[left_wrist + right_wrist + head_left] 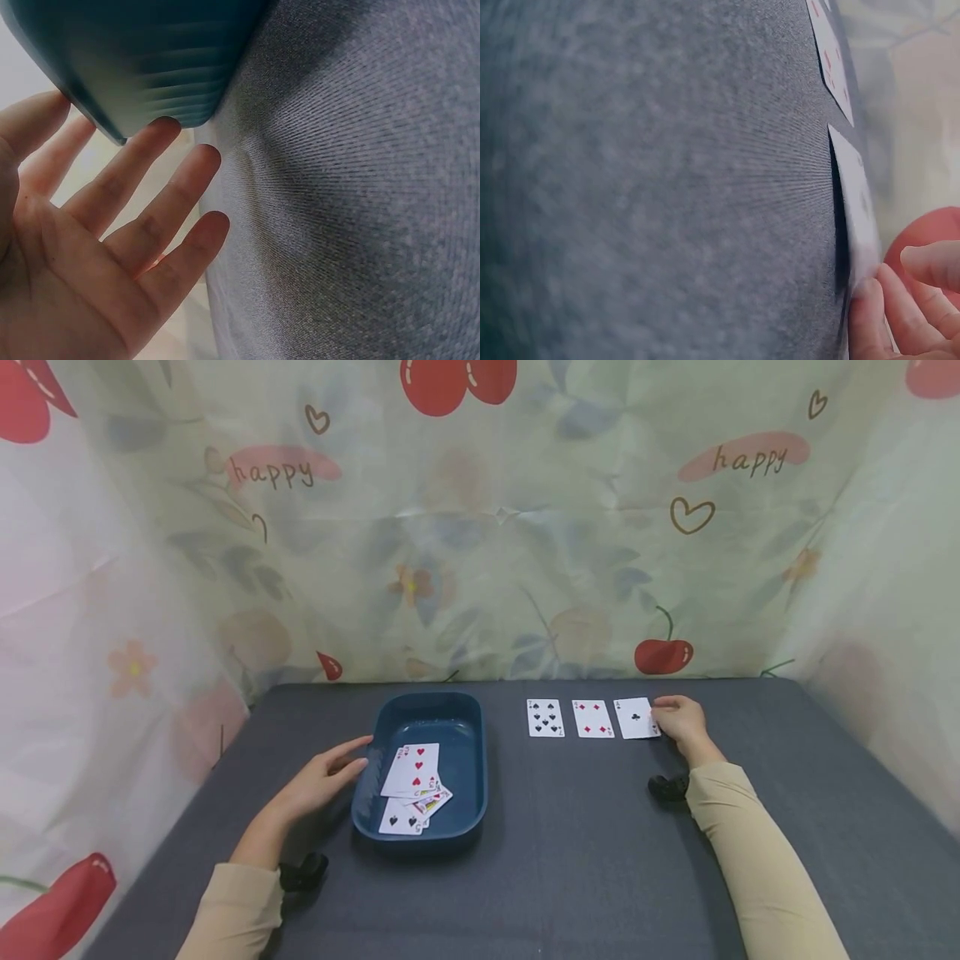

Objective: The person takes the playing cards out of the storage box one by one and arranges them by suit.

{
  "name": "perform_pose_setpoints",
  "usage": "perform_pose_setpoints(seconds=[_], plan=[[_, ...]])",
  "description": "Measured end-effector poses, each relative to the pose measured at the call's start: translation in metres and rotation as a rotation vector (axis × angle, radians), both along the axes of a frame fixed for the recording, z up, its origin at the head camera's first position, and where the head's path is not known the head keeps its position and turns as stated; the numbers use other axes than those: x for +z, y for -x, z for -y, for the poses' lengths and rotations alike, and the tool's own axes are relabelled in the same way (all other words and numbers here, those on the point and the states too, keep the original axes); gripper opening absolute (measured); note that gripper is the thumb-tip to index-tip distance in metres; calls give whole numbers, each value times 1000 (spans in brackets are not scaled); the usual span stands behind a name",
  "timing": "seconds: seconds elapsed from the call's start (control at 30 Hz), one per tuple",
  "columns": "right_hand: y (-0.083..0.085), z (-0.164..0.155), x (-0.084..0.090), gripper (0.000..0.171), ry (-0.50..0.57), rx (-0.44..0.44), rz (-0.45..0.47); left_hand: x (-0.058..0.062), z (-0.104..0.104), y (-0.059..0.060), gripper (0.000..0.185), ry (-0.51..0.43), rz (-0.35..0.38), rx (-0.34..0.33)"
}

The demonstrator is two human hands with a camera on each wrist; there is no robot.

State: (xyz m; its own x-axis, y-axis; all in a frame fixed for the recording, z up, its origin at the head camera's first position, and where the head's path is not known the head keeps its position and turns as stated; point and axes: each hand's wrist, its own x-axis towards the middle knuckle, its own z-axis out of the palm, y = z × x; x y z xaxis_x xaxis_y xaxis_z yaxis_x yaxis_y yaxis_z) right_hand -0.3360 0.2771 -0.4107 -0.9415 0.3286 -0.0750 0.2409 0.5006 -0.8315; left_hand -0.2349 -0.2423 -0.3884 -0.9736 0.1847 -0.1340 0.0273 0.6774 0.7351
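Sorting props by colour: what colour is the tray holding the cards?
Dark blue tray, clearest in the head view.

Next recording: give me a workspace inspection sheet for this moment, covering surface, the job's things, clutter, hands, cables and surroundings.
Surface: grey fabric-covered table.
Job's things: three cards face up in a row at the far side: seven of spades, four of diamonds, ace of clubs. Blue tray holds a loose pile of face-up cards.
Clutter: nothing seen.
Hands: left hand open, fingers straight against the tray's left wall. Right hand pinches the right edge of the ace of clubs, that edge lifted off the cloth in the right wrist view.
Cables: nothing seen; black wrist mounts only.
Surroundings: cherry-printed curtain on three sides.
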Motion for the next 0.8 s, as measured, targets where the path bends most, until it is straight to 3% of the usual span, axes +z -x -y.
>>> perform_pose_setpoints(seconds=[0.27,0.57,0.8], plan=[[-2,4,9,39,10,30,-59,1,0,0,59,-5,1,0],[-9,35,27,44,98,289,-62,4,-3,-3,57,6,-3,6],[-19,78,48,42,86,455,-93,4,-2,-2,57,7,-5,3]])
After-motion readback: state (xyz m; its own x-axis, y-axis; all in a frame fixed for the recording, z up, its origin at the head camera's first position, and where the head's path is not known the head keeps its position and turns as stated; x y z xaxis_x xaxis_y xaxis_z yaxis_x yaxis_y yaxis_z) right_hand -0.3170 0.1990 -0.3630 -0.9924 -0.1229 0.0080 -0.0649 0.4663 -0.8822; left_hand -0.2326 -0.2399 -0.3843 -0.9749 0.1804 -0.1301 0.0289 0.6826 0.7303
